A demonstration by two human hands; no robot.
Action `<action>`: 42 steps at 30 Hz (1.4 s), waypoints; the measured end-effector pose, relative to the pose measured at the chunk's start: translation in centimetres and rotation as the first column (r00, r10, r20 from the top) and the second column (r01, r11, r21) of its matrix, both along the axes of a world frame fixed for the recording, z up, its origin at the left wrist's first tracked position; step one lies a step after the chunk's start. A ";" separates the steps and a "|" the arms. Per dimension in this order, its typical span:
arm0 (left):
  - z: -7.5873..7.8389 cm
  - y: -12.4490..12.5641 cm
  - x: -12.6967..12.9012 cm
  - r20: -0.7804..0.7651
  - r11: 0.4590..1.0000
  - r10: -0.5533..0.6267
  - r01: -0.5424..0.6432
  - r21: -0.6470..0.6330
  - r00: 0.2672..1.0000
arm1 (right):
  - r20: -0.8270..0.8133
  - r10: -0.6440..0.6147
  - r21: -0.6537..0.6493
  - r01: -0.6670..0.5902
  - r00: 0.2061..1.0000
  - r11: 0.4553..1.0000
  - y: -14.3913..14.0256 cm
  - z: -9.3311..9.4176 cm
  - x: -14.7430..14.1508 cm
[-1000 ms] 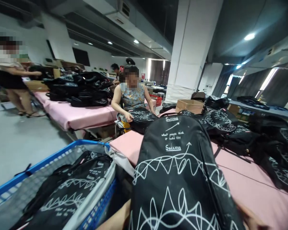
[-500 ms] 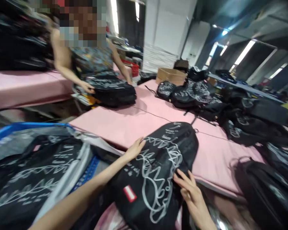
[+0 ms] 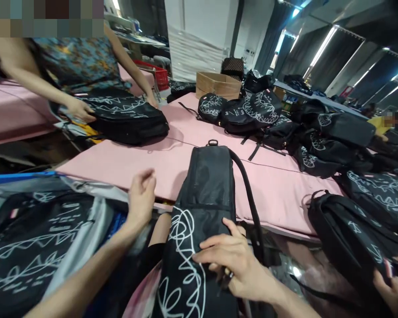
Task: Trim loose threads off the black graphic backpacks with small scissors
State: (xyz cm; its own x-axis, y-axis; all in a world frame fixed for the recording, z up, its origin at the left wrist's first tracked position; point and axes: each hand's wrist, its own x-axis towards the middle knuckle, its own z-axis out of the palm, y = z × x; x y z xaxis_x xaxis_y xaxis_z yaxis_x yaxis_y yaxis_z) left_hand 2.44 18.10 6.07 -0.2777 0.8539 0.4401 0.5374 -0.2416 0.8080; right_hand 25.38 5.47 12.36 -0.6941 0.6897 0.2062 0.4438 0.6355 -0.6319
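A black backpack (image 3: 207, 181) with white scribbled line drawings stands on edge in front of me, its narrow black side facing up. A metal ring shows at its far end, and a black strap hangs along its right side. My right hand (image 3: 234, 258) lies across the backpack with bent fingers gripping its side; a small dark and gold piece shows beneath the fingers. Left of the backpack, my left hand (image 3: 142, 194) is raised clear of it, fingers loosely curled and holding nothing.
A pink-covered table (image 3: 272, 185) bears several black bags (image 3: 262, 108) and a cardboard box (image 3: 217, 85). Across it, a co-worker handles another backpack (image 3: 129, 115). A blue-rimmed bin (image 3: 26, 177) with backpacks stands left. Another person's hands (image 3: 391, 282) hold a bag at right.
The backpack has turned from its drawn front onto its side. My left hand has let go and moved left; my right hand has shifted onto the narrow side.
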 end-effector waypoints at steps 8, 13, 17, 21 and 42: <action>8.4 2.6 7.3 -0.599 0.530 -0.765 0.760 -0.377 0.236 | -0.080 -0.232 -0.202 0.212 0.969 0.956 4.3 3.5 1.4; 8.4 2.6 8.0 -0.599 0.438 -0.801 0.702 -0.561 0.021 | 0.334 -0.208 -0.044 0.236 0.919 0.971 6.4 2.9 1.0; 8.6 1.4 7.9 -0.619 0.421 -0.784 0.702 -0.575 -0.037 | 0.518 -0.064 -0.120 0.147 0.853 0.982 6.0 3.2 0.7; 8.0 0.5 8.4 -0.630 0.438 -0.776 0.700 -0.565 -0.023 | 0.475 -0.056 -0.147 0.142 0.878 0.979 4.6 3.1 0.7; 7.8 -11.6 4.5 0.578 0.025 -0.578 0.721 -0.693 0.576 | 0.016 -0.188 -0.030 0.189 0.982 0.982 0.6 0.1 2.2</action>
